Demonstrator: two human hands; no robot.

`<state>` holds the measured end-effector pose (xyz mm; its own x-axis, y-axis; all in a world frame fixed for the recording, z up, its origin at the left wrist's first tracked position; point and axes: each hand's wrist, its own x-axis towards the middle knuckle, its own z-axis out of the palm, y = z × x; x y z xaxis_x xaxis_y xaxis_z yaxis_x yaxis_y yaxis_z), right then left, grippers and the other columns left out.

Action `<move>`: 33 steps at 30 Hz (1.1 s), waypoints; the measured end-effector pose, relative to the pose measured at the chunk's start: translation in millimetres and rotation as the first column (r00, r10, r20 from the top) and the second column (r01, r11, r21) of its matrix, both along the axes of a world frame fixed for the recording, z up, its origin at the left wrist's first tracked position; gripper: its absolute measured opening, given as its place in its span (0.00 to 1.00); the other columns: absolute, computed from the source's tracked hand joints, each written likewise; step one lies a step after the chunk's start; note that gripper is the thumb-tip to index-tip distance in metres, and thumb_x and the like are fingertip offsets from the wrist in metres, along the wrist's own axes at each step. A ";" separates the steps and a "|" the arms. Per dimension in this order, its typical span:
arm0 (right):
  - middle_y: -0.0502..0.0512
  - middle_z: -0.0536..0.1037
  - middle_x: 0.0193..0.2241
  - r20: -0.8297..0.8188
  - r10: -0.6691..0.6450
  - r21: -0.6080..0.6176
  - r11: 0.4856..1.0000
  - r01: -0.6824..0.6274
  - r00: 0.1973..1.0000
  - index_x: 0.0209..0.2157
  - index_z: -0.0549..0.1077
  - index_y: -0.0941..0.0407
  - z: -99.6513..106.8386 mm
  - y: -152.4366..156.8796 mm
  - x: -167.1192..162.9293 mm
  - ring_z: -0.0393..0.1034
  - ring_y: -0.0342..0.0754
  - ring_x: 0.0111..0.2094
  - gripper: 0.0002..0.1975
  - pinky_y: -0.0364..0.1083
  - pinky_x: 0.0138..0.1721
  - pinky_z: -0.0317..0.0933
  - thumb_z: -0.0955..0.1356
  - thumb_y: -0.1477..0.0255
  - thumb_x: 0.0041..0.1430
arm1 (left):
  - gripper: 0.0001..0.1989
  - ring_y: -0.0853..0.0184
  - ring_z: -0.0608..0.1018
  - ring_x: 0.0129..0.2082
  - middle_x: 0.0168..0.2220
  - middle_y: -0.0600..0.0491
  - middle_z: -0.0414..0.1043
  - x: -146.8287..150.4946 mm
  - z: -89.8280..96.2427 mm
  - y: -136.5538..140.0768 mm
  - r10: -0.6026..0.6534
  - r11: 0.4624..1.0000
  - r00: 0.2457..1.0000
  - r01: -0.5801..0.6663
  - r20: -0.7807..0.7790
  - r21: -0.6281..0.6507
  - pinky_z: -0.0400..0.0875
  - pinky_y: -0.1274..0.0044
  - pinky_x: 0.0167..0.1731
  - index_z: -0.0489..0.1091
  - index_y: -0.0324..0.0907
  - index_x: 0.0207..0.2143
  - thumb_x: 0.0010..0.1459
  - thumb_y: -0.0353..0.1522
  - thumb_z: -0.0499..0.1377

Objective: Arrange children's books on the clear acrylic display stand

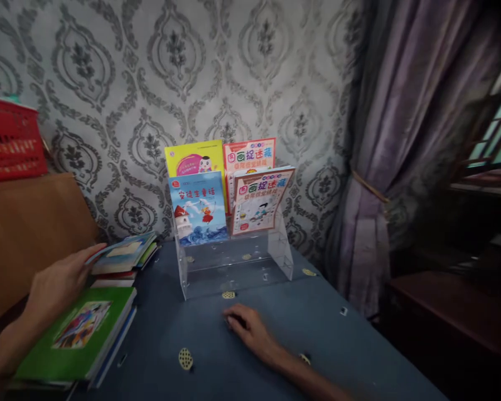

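At the left, my left hand (62, 273) grips the near left edge of a light blue book (127, 248) on top of a small stack; part of the fingers is hidden. Just below that wrist lies a pile topped by a green book (77, 334) with a colourful picture. My right hand (248, 328) rests on the blue tabletop with its fingers curled and nothing visible in them. In front of it stands a clear tiered book rack (229, 264). The rack holds a blue storybook (200, 209), a yellow book (194, 156), and two matching picture books (259, 200).
The table (217, 345) has a dark blue cover with a yellow pattern. A cardboard box (33, 223) stands at the left with a red basket (12, 139) on it. Patterned wallpaper is behind the rack, and a purple curtain (371, 167) hangs at the right.
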<state>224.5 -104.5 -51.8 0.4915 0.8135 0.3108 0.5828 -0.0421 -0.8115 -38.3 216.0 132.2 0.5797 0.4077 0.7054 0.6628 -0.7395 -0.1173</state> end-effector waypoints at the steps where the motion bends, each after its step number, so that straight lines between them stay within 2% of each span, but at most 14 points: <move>1: 0.59 0.81 0.39 -0.017 -0.005 0.004 1.000 0.005 1.000 0.43 0.79 0.53 1.6 -1.0 -1.6 0.74 0.56 0.42 0.19 0.56 0.48 0.67 0.63 0.57 0.64 | 0.23 0.61 0.83 0.39 0.47 0.68 0.80 -3.5 -1.3 -8.5 -0.059 0.997 0.998 0.057 0.030 0.049 0.72 0.73 0.30 0.57 0.79 0.61 0.68 0.43 0.43; 4: 0.59 0.80 0.39 -0.177 0.056 0.032 0.998 -0.051 0.983 0.46 0.78 0.53 6.7 0.3 -7.3 0.75 0.55 0.40 0.25 0.53 0.43 0.68 0.63 0.49 0.63 | 0.32 0.59 0.83 0.37 0.45 0.69 0.81 -9.5 -2.6 -46.2 -0.277 0.940 0.961 0.268 0.015 0.210 0.76 0.67 0.32 0.38 0.82 0.65 0.65 0.38 0.44; 6: 0.60 0.79 0.37 -0.382 0.155 0.074 0.988 -0.137 0.911 0.47 0.77 0.56 9.7 4.1 -11.2 0.76 0.53 0.36 0.32 0.49 0.35 0.69 0.63 0.43 0.60 | 0.35 0.59 0.83 0.41 0.48 0.65 0.81 -11.3 -6.4 -79.8 -0.383 0.876 0.922 0.380 -0.052 0.297 0.78 0.64 0.36 0.39 0.72 0.69 0.64 0.34 0.43; 9: 0.61 0.80 0.37 -0.698 0.307 0.144 0.945 -0.293 0.647 0.49 0.75 0.57 15.1 8.1 -17.0 0.78 0.51 0.33 0.41 0.45 0.27 0.66 0.62 0.36 0.55 | 0.36 0.62 0.80 0.51 0.55 0.58 0.77 -13.0 -28.2 -133.3 -0.480 0.777 0.853 0.521 -0.203 0.353 0.76 0.66 0.48 0.46 0.54 0.72 0.62 0.27 0.44; 11: 0.62 0.81 0.38 -0.802 0.374 0.188 0.899 -0.397 0.466 0.51 0.75 0.56 20.3 6.6 -20.6 0.79 0.53 0.35 0.42 0.44 0.26 0.67 0.59 0.35 0.56 | 0.33 0.61 0.77 0.55 0.57 0.54 0.75 -13.5 -55.3 -165.2 -0.477 0.752 0.826 0.560 -0.300 0.348 0.73 0.68 0.52 0.55 0.47 0.69 0.62 0.27 0.47; 12: 0.62 0.81 0.39 -0.821 0.394 0.205 0.879 -0.430 0.414 0.50 0.75 0.55 23.0 4.7 -22.0 0.79 0.53 0.36 0.41 0.45 0.28 0.68 0.58 0.35 0.57 | 0.30 0.59 0.77 0.56 0.57 0.52 0.76 -13.3 -71.5 -178.9 -0.483 0.738 0.813 0.578 -0.326 0.348 0.73 0.68 0.52 0.61 0.46 0.67 0.62 0.28 0.50; 13: 0.62 0.81 0.39 -0.825 0.405 0.215 0.870 -0.444 0.393 0.49 0.76 0.55 25.6 2.5 -23.1 0.79 0.54 0.38 0.38 0.46 0.31 0.70 0.59 0.37 0.59 | 0.26 0.59 0.78 0.53 0.54 0.51 0.78 -12.7 -88.4 -190.8 -0.526 0.707 0.799 0.601 -0.291 0.373 0.74 0.69 0.49 0.67 0.45 0.63 0.63 0.30 0.52; 17: 0.60 0.82 0.42 -0.819 0.347 0.162 0.904 -0.395 0.457 0.48 0.78 0.55 30.8 -5.2 -22.3 0.78 0.54 0.44 0.27 0.51 0.48 0.68 0.73 0.50 0.54 | 0.16 0.66 0.80 0.43 0.45 0.51 0.82 -7.4 -146.8 -219.6 -0.550 0.719 0.770 0.634 -0.324 0.286 0.74 0.76 0.37 0.75 0.44 0.52 0.65 0.32 0.54; 20: 0.58 0.82 0.43 -0.822 0.295 0.099 0.916 -0.388 0.487 0.52 0.75 0.54 30.2 -6.6 -16.4 0.78 0.52 0.43 0.31 0.50 0.46 0.69 0.78 0.57 0.48 | 0.15 0.66 0.80 0.41 0.42 0.50 0.82 -2.0 -164.1 -227.1 -0.562 0.714 0.752 0.651 -0.343 0.258 0.73 0.77 0.34 0.75 0.41 0.50 0.67 0.31 0.53; 23: 0.56 0.82 0.44 -0.825 0.290 0.075 0.907 -0.415 0.485 0.54 0.74 0.52 29.7 -4.9 -8.3 0.78 0.51 0.41 0.32 0.49 0.43 0.69 0.78 0.60 0.48 | 0.15 0.63 0.80 0.42 0.44 0.45 0.81 4.4 -153.3 -227.0 -0.590 0.709 0.675 0.696 -0.443 0.115 0.72 0.75 0.33 0.72 0.38 0.53 0.67 0.33 0.54; 25: 0.55 0.82 0.42 -0.826 0.285 0.061 0.902 -0.427 0.485 0.54 0.74 0.52 29.6 -1.9 -3.2 0.78 0.50 0.39 0.32 0.48 0.42 0.69 0.78 0.61 0.48 | 0.18 0.63 0.80 0.40 0.44 0.45 0.80 9.9 -134.5 -221.2 -0.665 0.695 0.564 0.708 -0.490 -0.127 0.71 0.75 0.32 0.71 0.38 0.51 0.67 0.41 0.55; 28: 0.54 0.82 0.40 -0.830 0.285 0.051 0.895 -0.443 0.479 0.55 0.74 0.52 28.7 6.4 1.9 0.78 0.49 0.37 0.32 0.47 0.41 0.69 0.79 0.62 0.48 | 0.21 0.64 0.80 0.38 0.39 0.50 0.80 20.2 -103.5 -200.6 -0.760 0.648 0.449 0.584 -0.470 -0.489 0.71 0.74 0.35 0.72 0.41 0.45 0.65 0.49 0.56; 30: 0.54 0.82 0.40 -0.833 0.297 0.052 0.882 -0.468 0.466 0.54 0.74 0.52 27.8 14.3 3.2 0.78 0.48 0.37 0.32 0.47 0.41 0.69 0.79 0.62 0.47 | 0.16 0.63 0.81 0.38 0.38 0.50 0.80 27.9 -88.7 -178.6 -0.750 0.658 0.493 0.490 -0.440 -0.572 0.71 0.74 0.36 0.73 0.42 0.43 0.65 0.45 0.58; 33: 0.56 0.81 0.42 -0.823 0.318 0.050 0.866 -0.498 0.470 0.53 0.75 0.53 26.9 27.5 2.1 0.77 0.49 0.38 0.31 0.49 0.43 0.68 0.79 0.61 0.47 | 0.13 0.63 0.81 0.40 0.41 0.48 0.79 38.9 -77.4 -136.2 -0.649 0.727 0.647 0.372 -0.399 -0.578 0.72 0.74 0.37 0.75 0.41 0.43 0.69 0.37 0.52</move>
<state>226.6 -77.1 -24.9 0.0525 0.9808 -0.1879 -0.2964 -0.1643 -0.9408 0.6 79.8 54.8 0.9963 0.0791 0.0350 0.0761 -0.9940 0.0790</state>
